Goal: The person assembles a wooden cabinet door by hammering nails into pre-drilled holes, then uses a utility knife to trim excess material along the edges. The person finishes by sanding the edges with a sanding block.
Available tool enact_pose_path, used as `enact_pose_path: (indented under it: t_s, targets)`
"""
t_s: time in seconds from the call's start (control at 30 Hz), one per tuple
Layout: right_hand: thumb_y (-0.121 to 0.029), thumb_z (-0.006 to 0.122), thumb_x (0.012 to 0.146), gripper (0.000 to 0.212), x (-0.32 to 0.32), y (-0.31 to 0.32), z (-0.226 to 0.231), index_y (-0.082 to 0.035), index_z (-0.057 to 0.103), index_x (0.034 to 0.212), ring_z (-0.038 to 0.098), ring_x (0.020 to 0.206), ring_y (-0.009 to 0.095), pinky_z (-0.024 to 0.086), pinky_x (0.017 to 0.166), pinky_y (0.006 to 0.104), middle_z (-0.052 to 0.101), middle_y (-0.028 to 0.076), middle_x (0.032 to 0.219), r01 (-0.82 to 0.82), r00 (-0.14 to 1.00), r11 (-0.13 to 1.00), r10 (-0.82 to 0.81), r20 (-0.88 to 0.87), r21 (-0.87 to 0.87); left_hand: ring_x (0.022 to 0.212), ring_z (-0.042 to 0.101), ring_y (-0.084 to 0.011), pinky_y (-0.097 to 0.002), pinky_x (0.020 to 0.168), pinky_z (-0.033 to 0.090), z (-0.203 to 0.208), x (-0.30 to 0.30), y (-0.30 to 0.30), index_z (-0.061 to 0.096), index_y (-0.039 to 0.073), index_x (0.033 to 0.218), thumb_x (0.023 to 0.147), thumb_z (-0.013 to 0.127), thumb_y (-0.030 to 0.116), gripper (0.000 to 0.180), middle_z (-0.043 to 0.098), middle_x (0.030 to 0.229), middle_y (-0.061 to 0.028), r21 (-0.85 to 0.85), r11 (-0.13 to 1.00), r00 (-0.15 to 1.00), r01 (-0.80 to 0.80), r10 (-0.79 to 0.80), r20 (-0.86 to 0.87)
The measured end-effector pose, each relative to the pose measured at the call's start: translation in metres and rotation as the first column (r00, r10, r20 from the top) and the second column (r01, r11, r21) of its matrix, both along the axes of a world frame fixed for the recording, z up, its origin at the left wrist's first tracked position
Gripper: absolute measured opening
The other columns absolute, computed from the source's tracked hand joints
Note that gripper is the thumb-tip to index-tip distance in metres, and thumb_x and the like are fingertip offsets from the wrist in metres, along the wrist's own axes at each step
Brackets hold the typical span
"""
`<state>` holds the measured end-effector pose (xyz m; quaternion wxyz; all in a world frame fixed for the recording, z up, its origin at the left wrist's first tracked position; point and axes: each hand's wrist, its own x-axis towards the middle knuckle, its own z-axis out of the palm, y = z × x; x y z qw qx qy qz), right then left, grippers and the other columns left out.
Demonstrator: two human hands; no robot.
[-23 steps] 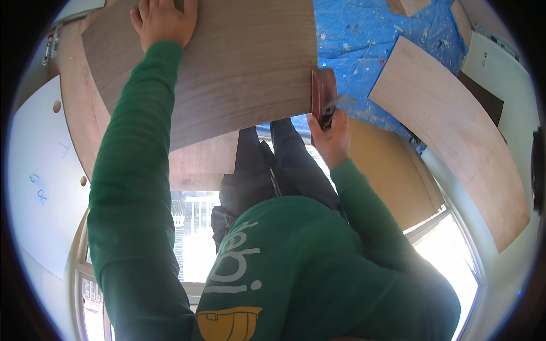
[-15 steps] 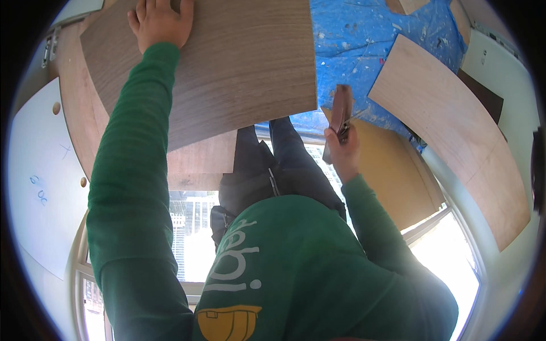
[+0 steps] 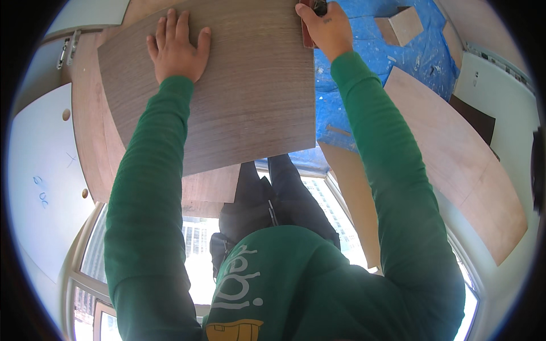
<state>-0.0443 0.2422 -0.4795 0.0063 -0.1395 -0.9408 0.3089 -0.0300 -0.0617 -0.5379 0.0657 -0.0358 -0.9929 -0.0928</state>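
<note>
A wide brown wood-grain panel (image 3: 244,96) lies in front of me. My left hand (image 3: 179,51) rests flat on its left part, fingers spread. At the panel's far right edge, my right hand (image 3: 330,31) grips a hand sander (image 3: 307,34) with a reddish-brown face and a black handle. The sander stands along that edge and seems to touch it, though my fingers cover much of it.
Under the panel are lighter boards (image 3: 213,184). A blue sheet (image 3: 364,62) spotted with debris lies to the right, bearing a small wooden block (image 3: 401,25). A long pale board (image 3: 455,165) and a tan board (image 3: 355,199) stand right; a white door panel (image 3: 48,176) is left.
My right hand has moved forward with the sander, from beside the panel's near right corner to its far right edge. My left hand stays on the panel; the whole view has shifted.
</note>
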Motion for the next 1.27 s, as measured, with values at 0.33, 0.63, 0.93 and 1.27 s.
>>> enact_pose_path:
  t_s: [0.33, 0.63, 0.93, 1.27]
  targets:
    - [-0.051, 0.068, 0.09, 0.071, -0.094, 0.011, -0.025, 0.011, 0.061, 0.124, 0.062, 0.116, 0.051, 0.05, 0.1, 0.0513, 0.065, 0.036, 0.122, -0.051, 0.997, 0.99, 0.057, -0.044, 0.131, 0.157, 0.025, -0.026, -0.0521, 0.129, 0.011, -0.003, 0.0, -0.001, 0.044, 0.019, 0.156, 0.101, 0.046, 0.062, 0.07, 0.034, 0.168, -0.0062, 0.034, 0.999, 0.998, 0.029, -0.027, -0.056]
    - [-0.05, 0.068, 0.091, 0.069, -0.078, 0.003, -0.024, 0.009, 0.061, 0.125, 0.063, 0.116, 0.049, 0.049, 0.101, 0.051, 0.066, 0.034, 0.123, -0.066, 0.996, 0.985, 0.076, -0.056, 0.157, 0.158, 0.024, -0.0259, -0.0526, 0.129, 0.011, -0.004, -0.002, -0.002, 0.044, 0.021, 0.157, 0.1, 0.044, 0.065, 0.071, 0.034, 0.168, -0.0059, 0.023, 1.0, 0.997, 0.02, -0.018, -0.077]
    - [-0.051, 0.07, 0.091, 0.064, -0.055, 0.002, -0.026, 0.007, 0.064, 0.118, 0.064, 0.11, 0.049, 0.05, 0.096, 0.0517, 0.067, 0.032, 0.117, -0.047, 0.993, 0.986, 0.064, -0.099, 0.161, 0.157, 0.021, -0.0328, -0.0505, 0.13, 0.009, 0.032, 0.005, 0.012, 0.04, 0.006, 0.156, 0.102, 0.051, 0.044, 0.067, 0.031, 0.168, -0.0146, 0.033, 0.999, 0.991, -0.037, 0.033, 0.126]
    - [-0.048, 0.074, 0.089, 0.058, 0.047, 0.002, -0.021, 0.003, 0.065, 0.114, 0.065, 0.103, 0.049, 0.051, 0.092, 0.0532, 0.068, 0.03, 0.109, -0.011, 0.997, 0.991, 0.021, -0.069, 0.135, 0.158, 0.019, -0.0324, -0.0512, 0.13, 0.009, 0.024, 0.003, 0.012, 0.037, 0.008, 0.158, 0.103, 0.052, 0.045, 0.068, 0.027, 0.169, -0.014, 0.007, 1.0, 0.993, -0.02, 0.019, 0.116]
